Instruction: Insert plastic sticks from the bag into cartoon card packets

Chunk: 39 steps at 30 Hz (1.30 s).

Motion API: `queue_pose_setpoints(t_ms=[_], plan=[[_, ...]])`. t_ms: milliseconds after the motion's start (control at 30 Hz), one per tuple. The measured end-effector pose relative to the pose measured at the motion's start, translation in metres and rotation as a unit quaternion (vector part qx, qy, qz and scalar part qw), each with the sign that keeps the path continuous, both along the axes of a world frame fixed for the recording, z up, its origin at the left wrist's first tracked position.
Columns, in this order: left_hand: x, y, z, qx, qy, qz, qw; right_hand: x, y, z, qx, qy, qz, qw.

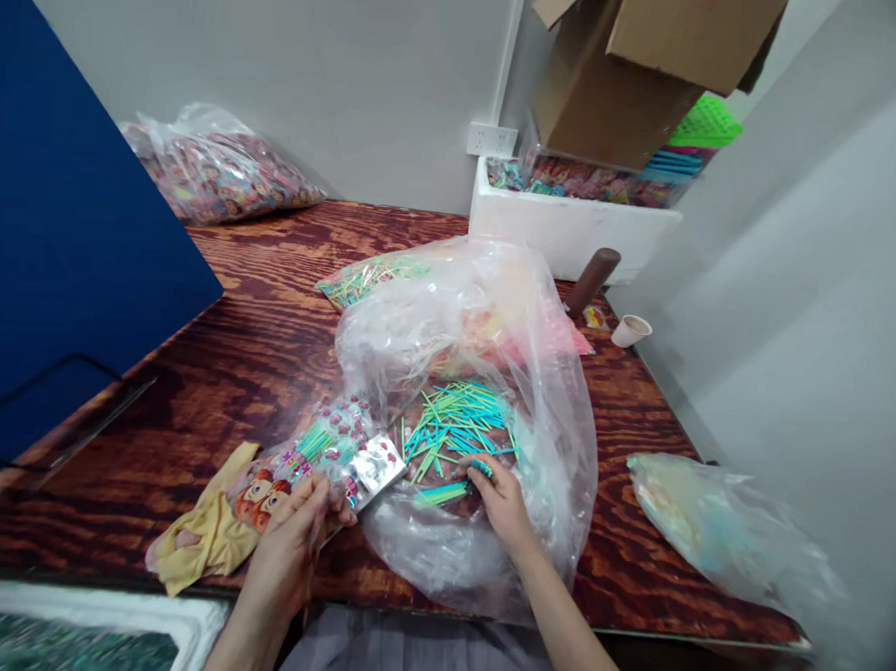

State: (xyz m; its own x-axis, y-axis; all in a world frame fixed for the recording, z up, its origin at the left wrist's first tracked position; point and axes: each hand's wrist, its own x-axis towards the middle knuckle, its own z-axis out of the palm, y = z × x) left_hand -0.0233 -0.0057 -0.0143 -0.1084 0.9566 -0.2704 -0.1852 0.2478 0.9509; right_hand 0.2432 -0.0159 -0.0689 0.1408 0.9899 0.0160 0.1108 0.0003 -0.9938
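Observation:
My left hand [301, 513] is closed on the edge of a printed plastic packet [260, 496] with a cartoon face and a silver part. Some green and blue sticks show inside the packet's clear upper area. My right hand [500, 500] reaches into a large clear plastic bag [563, 432], its fingers closed around a small bundle of thin green and blue sticks [444, 494]. A dark and teal wrapping covers one of its fingers. Just beyond it, a heap of loose sticks [459, 416] lies in the bag's mouth. A yellow cloth [216, 534] rests left of the packet.
A blue panel [69, 256] borders the left side. Behind stand a filled bag [223, 169], a white foam box [566, 227] and a cardboard box [618, 94]. At right are a brown cylinder [593, 281], a paper cup [631, 331] and another plastic bag [723, 530].

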Motion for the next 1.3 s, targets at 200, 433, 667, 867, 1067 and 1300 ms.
queue_pose_setpoints(t_ms=[200,433,667,867,1067,1300], plan=[[0.004,-0.006,0.005,-0.071,-0.064,0.018,0.995,0.0,0.0,-0.002,-0.01,0.016,0.004,1.0],[-0.002,-0.004,-0.006,-0.081,-0.056,0.098,0.99,0.001,0.003,0.002,-0.031,0.04,-0.01,0.999],[-0.004,-0.011,0.004,-0.049,0.073,0.057,0.994,0.02,0.028,0.029,-0.021,-0.13,-0.003,0.991],[-0.002,-0.014,0.003,-0.041,0.089,-0.003,0.995,0.022,0.045,0.04,-0.014,-0.354,0.025,0.935],[-0.005,-0.019,-0.008,-0.029,0.084,-0.022,0.996,0.029,0.046,0.039,-0.01,-0.292,0.01,0.956],[0.01,-0.02,-0.001,0.035,0.121,-0.074,0.989,0.01,0.034,0.054,-0.033,0.137,-0.019,0.99]])
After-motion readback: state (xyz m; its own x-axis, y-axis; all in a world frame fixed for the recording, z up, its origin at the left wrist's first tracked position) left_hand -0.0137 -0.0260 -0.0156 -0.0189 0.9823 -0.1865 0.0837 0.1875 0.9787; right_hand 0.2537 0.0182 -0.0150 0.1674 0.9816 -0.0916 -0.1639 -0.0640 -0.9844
